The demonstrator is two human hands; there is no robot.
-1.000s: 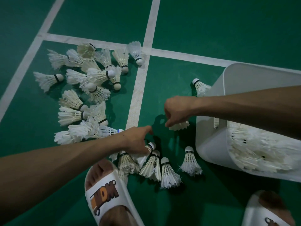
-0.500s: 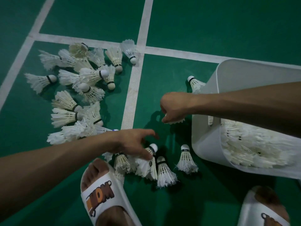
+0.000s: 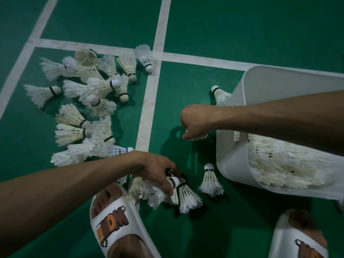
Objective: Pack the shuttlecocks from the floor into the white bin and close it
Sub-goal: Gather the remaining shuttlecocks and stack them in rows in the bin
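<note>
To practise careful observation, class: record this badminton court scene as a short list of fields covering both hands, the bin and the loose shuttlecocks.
Left hand: fingers curled onto shuttlecock cluster by white slipper
Right hand: grips feather shuttlecock
White bin: tilted, holding many shuttlecocks
Loose pile: left of the white court line

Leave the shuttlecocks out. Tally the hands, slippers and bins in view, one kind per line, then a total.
Hands: 2
Slippers: 2
Bin: 1
Total: 5
</note>
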